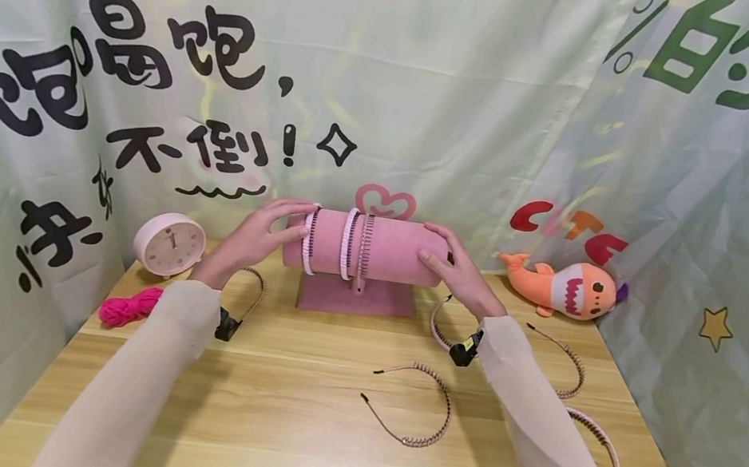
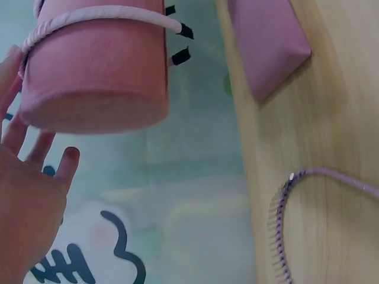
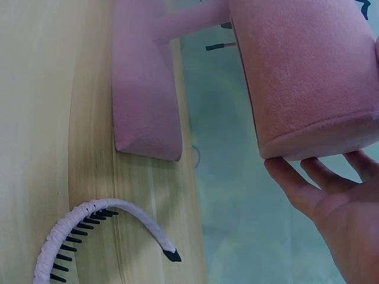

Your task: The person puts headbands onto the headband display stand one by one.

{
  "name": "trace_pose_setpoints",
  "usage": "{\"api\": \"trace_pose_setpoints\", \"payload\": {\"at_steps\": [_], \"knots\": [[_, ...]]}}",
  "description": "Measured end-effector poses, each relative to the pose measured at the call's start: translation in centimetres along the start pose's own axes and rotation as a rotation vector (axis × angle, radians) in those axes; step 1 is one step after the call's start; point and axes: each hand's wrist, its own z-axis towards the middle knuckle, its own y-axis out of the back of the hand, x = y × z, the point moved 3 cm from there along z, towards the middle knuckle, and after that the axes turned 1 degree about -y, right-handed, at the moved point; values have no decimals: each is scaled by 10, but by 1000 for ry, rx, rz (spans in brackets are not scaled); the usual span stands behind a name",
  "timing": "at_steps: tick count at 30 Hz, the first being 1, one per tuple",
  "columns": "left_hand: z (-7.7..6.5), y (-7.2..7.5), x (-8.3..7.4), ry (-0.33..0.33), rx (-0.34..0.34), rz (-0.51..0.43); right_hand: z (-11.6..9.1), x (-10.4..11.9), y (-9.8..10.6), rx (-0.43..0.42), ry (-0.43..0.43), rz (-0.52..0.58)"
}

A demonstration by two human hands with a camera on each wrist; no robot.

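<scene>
A pink plush headband stand (image 1: pixel 401 252), a horizontal roll on a flat base, stands at the back of the table with several headbands on it. At its left end, my left hand (image 1: pixel 260 234) grips a white headband (image 1: pixel 309 242) with thumb and forefinger; in the left wrist view the other fingers (image 2: pixel 68 165) spread away from the roll. Another white headband (image 1: pixel 347 244) and a thin toothed headband (image 1: pixel 364 246) sit near the middle. My right hand (image 1: pixel 466 275) touches the roll's right end, its thumb on the front and straight fingers (image 3: pixel 293 183) against the rim.
Several loose headbands lie on the wooden table (image 1: pixel 287 430), among them a thin toothed one (image 1: pixel 444 409) in front and a white one (image 1: pixel 607 446) at the right. A pink clock (image 1: pixel 169 245), a magenta yarn bundle (image 1: pixel 129 307) and an orange plush toy (image 1: pixel 562 287) stand near the curtain.
</scene>
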Motion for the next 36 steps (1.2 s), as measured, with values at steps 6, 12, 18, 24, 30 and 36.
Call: {"api": "trace_pose_setpoints", "payload": {"at_steps": [6, 12, 18, 24, 30, 36], "knots": [[9, -13, -2, -31, 4, -3, 0, 0, 0, 4, 0, 6], [17, -22, -3, -63, 1, 47, -1, 0, 1, 0, -2, 0], [19, -26, -7, -68, 4, 82, -1, 0, 1, 0, -3, -4], [18, -29, -9, -70, 6, 95, -2, -1, 2, -1, -8, -7], [19, -31, -9, -66, 5, 97, -3, -2, 2, -2, -15, -10], [13, -22, -4, -57, -16, 60, -2, -1, 1, -2, -11, 4]]}}
